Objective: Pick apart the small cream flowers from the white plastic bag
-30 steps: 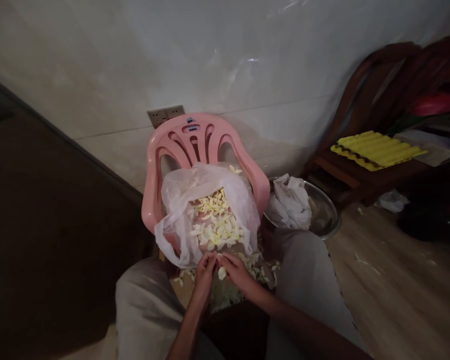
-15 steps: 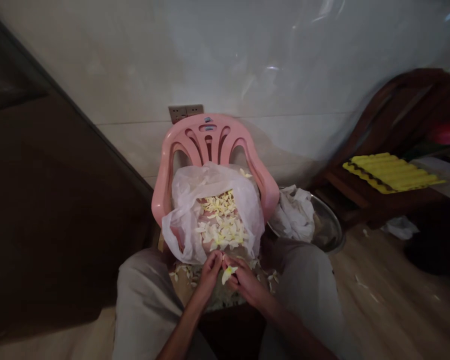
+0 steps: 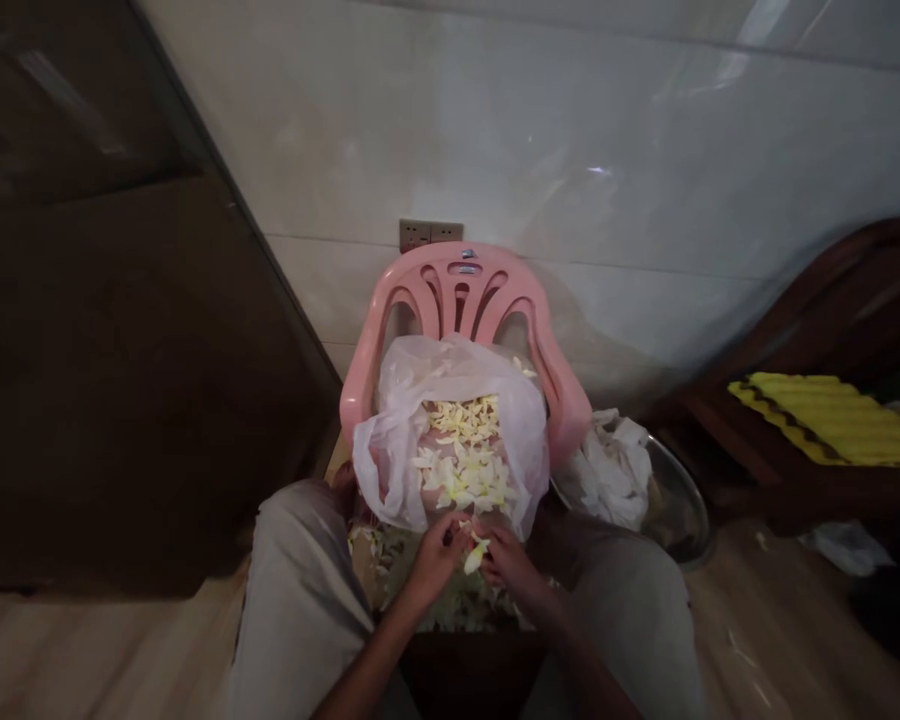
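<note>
My right hand (image 3: 508,562) pinches a pale yellow-white flower (image 3: 476,557), which hangs from the fingers. Close beside it, my left hand (image 3: 441,552) has its thumb and fingertips pressed together near a small pale bit; what they grip is too small to make out. Just beyond both hands, an open white plastic bag (image 3: 390,455) lies on the seat of a pink plastic chair (image 3: 356,395). Loose white and yellow flowers (image 3: 469,475) are heaped in the bag. Below my hands, between the knees, more pale pieces (image 3: 469,605) lie scattered.
A metal basin (image 3: 686,505) with a crumpled white bag (image 3: 616,470) stands right of the chair. Farther right, a yellow ridged pad (image 3: 832,420) rests on a dark wooden chair (image 3: 750,445). A dark cabinet (image 3: 150,400) rises at left, with a tiled wall (image 3: 570,120) behind.
The view has shifted, so the chair and bag appear farther right and slightly lower. My left hand has turned a little against the right; the flower stays in my right hand.
</note>
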`<state>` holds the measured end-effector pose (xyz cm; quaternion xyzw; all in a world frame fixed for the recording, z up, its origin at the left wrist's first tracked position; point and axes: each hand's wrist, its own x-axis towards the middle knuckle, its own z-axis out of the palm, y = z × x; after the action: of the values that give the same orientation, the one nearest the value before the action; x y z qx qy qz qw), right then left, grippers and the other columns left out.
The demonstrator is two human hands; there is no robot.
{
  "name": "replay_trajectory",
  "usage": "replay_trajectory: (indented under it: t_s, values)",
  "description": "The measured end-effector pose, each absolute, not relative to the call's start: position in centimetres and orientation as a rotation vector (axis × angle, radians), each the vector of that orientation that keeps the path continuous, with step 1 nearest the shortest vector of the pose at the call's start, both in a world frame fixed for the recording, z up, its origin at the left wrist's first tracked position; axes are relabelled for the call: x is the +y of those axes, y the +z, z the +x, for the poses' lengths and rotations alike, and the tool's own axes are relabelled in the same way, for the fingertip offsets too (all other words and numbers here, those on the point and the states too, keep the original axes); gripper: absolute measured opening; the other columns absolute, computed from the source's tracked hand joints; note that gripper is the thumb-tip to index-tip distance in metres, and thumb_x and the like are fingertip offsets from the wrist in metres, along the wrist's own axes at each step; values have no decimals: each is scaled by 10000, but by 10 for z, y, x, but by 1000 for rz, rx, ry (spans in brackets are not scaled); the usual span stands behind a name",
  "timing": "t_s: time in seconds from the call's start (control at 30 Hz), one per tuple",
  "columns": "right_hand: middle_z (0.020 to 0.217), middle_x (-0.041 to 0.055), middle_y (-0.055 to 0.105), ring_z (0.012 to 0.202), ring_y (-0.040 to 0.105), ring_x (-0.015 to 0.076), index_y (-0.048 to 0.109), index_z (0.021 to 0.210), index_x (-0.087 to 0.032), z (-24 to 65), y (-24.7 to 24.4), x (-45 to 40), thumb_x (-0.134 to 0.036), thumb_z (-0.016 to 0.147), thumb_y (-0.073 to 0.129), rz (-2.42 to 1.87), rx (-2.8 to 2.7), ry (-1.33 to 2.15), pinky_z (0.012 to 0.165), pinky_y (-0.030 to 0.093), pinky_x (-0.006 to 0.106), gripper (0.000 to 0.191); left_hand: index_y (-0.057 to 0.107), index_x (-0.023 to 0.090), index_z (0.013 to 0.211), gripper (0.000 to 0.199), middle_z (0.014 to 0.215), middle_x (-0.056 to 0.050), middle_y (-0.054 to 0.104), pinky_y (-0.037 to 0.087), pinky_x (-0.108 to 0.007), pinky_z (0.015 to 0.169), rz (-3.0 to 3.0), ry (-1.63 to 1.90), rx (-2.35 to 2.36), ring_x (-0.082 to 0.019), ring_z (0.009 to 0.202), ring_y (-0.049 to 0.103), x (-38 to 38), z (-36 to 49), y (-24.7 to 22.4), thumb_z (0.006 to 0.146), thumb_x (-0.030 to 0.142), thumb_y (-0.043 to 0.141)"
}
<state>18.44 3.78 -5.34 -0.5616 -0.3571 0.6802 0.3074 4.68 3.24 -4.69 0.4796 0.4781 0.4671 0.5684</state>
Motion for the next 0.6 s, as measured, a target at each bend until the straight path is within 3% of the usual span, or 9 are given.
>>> replay_trajectory:
  t_s: [0.17,0.37,0.6]
  values:
    - [405,-116,272,332,213,44,549,684,-188,188,-53,40,-841,641,611,-1437,-991,1835,360,159,206,658,702,178,1007,557,626,15,590,428,-262,610,946,1141,1150,-154,623,530,33,50,-43,778,680,629]
    - [466,-93,355,352,284,57,611,775,-167,188,-47,36,-817,725,572,-1390,-1114,1742,368,187,215,653,570,185,611,550,562,35,491,360,-251,580,885,1185,1125,-123,580,440,40,49,-41,725,717,649]
    - [420,-110,297,364,253,61,604,775,-182,186,-43,35,-805,726,582,-1386,-1188,1744,387,202,208,625,562,186,612,496,565,45,473,356,-247,599,958,1152,1116,-122,589,437,39,47,-40,762,649,660]
